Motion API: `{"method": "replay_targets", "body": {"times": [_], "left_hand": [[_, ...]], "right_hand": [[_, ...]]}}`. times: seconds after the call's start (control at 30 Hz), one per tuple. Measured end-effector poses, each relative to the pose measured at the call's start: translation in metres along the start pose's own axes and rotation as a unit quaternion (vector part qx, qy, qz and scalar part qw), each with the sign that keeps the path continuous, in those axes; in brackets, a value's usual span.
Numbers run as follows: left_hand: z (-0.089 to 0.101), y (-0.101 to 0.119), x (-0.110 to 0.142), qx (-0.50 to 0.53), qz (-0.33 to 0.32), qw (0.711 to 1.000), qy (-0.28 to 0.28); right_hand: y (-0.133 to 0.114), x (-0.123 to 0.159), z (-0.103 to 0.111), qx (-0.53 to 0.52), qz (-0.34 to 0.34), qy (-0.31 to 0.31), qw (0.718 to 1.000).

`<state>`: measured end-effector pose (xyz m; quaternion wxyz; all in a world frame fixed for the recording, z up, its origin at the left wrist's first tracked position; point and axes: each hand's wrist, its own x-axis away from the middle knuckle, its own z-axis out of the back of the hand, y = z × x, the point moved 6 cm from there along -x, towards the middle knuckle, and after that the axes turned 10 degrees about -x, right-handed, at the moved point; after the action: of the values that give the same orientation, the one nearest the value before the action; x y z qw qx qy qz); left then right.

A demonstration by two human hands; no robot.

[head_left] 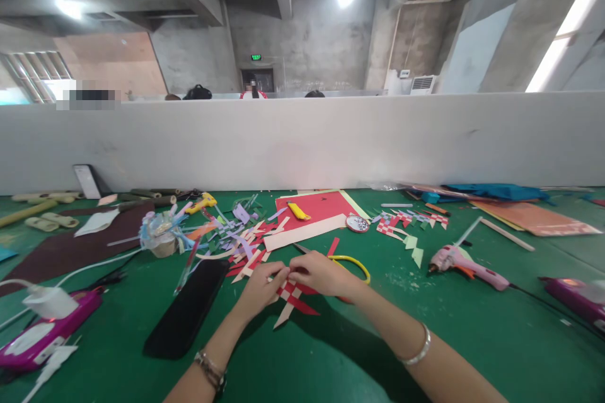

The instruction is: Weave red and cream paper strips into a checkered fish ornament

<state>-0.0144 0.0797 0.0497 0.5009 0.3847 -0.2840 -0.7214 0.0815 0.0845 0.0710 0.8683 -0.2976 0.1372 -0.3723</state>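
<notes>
My left hand and my right hand meet over a woven piece of red and cream paper strips on the green table. Both pinch the strips, fingers curled together. A yellow-handled pair of scissors lies just behind my right hand. A heap of loose red, cream and purple paper strips lies behind my left hand.
A black flat case lies left of my hands. A pink glue gun rests at the right, purple devices at the left edge. Red card with a yellow cutter lies further back. A white partition wall closes the far edge.
</notes>
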Motion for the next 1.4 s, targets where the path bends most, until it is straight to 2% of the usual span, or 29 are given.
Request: {"method": "replay_targets", "body": {"times": [0.53, 0.9, 1.2, 1.4], "left_hand": [[0.002, 0.002, 0.001, -0.042, -0.037, 0.998, 0.042], [-0.014, -0.003, 0.001, -0.074, -0.056, 0.995, -0.032], [-0.010, -0.004, 0.001, -0.103, -0.060, 0.993, -0.015], [-0.009, -0.002, 0.002, -0.090, -0.055, 0.994, -0.009]], "right_hand": [[0.005, 0.000, -0.001, -0.033, 0.009, -0.013, 0.999], [0.002, 0.000, -0.010, -0.030, 0.035, -0.071, 0.996], [0.005, 0.004, -0.009, -0.061, 0.001, -0.116, 0.991], [0.006, 0.004, -0.001, -0.061, 0.009, -0.088, 0.994]]}}
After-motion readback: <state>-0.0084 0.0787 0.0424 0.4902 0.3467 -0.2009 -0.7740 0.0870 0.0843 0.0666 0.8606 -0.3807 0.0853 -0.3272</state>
